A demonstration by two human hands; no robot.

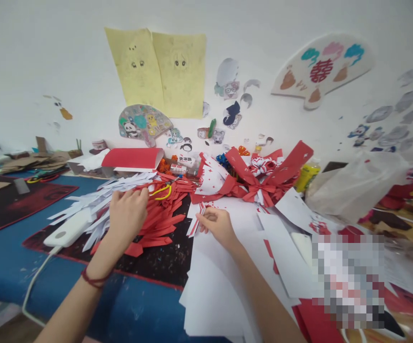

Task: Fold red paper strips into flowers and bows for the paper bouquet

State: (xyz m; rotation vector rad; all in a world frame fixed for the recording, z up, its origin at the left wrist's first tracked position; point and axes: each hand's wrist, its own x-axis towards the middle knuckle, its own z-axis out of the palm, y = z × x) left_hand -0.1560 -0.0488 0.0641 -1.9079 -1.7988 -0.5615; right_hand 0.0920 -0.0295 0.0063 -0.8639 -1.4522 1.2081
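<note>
- From my remote seat, the head camera looks down on a blue-covered table [131, 312], with two bare hands working over coloured paper.
- The right hand [216, 224] has thumb and fingers closed in a narrow pinch on a small red-and-white paper piece [193, 227], above the left edge of a spread of white sheets [221, 290].
- The left hand [129, 209] is curled, knuckles up, over cut paper; I cannot tell whether its fingertips hold anything.
- Below and beside it, red strips [160, 224] lie heaped on a dark mat [170, 271], with white strips [72, 207] fanned to their left.
- A yellow loop [170, 191], perhaps a scissor handle, shows just beyond the left fingertips; I cannot tell if they touch.
- A white block with a cable [68, 228] rests near the white strips, so I would keep the left wrist clear of it.
- For good handling, I judge a light, steady pinch at the paper's end best, since a hard squeeze could crease it.
- I would have the left fingers part the overlapping strips gently, one at a time, because tugging could tangle or tear them.
</note>
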